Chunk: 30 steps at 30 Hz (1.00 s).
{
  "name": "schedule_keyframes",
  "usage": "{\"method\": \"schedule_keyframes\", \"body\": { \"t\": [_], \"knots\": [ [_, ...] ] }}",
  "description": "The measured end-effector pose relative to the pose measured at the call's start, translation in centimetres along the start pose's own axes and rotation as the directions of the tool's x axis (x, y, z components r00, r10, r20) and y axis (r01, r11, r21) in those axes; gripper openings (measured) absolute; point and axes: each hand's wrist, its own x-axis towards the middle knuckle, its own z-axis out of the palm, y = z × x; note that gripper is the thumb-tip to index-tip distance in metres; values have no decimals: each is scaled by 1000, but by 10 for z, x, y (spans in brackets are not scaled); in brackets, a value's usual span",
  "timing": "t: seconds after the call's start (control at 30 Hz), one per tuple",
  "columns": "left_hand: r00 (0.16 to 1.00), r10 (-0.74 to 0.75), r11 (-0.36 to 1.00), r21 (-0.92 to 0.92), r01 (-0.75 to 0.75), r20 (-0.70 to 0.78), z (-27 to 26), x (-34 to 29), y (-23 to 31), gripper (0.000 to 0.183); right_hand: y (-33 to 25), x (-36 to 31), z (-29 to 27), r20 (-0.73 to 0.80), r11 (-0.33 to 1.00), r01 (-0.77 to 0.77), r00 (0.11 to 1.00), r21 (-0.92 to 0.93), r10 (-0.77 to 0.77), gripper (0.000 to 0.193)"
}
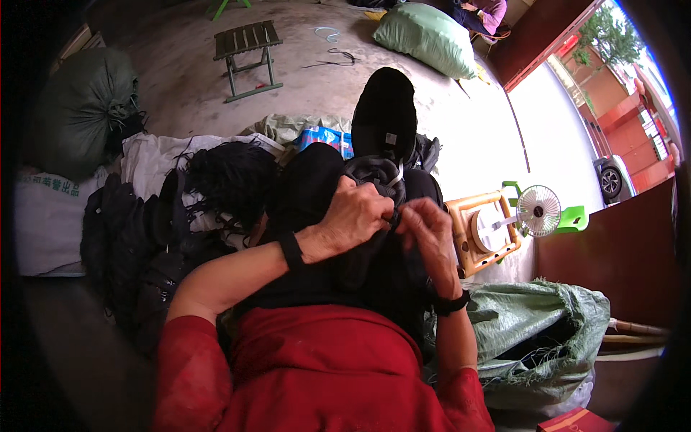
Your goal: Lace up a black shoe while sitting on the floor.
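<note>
A black shoe-shaped piece (385, 108) with a small white label stands on end over my lap, its rounded end pointing away from me. At its near end is a dark, ring-like edge (374, 173). My left hand (353, 216) is closed in a fist on the black material just below that edge. Beside it, my right hand (428, 230) has thumb and fingers pinched together, close to the left fingertips. Whatever lies between the right fingers is too small to make out. Black trousers lie behind both hands, so the lower part of the piece blends into them.
Left of my legs lie a heap of black strands (230, 176) and several long black pieces (137, 223). A fan (538, 211) stands by a bamboo stool (471, 270) on the right, beyond an opened green woven sack (533, 324). Ahead are a folding stool (248, 43) and a seated person (486, 14).
</note>
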Motion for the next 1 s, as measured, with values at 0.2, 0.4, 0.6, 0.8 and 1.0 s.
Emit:
{"method": "schedule_keyframes", "body": {
  "t": [0.2, 0.4, 0.6, 0.8, 1.0],
  "knots": [
    [985, -10, 994, 109, -9, 170, -1, -2, 9, 39, -34, 0, -13, -189, 925, 278, 954, 258, -234, 13],
    [966, 127, 992, -25, -125, 224, -46, -14, -35, 53, -4, -23, -86, -438, 953, 160, 860, -257, -262, 16],
    [938, 225, 944, -296, -143, 264, -55, 1, -58, 31, 48, -29, -102, -511, 946, -8, 843, -323, -167, 24],
    [971, 156, 958, -267, -104, 183, -49, -5, -52, 25, 33, 5, -19, -129, 523, 280, 778, -805, -615, 13],
    [974, 193, 948, -277, -154, 119, -51, -7, -58, 28, 9, 46, 31, 340, 283, 497, 822, -821, -456, 12]
  ]
}}
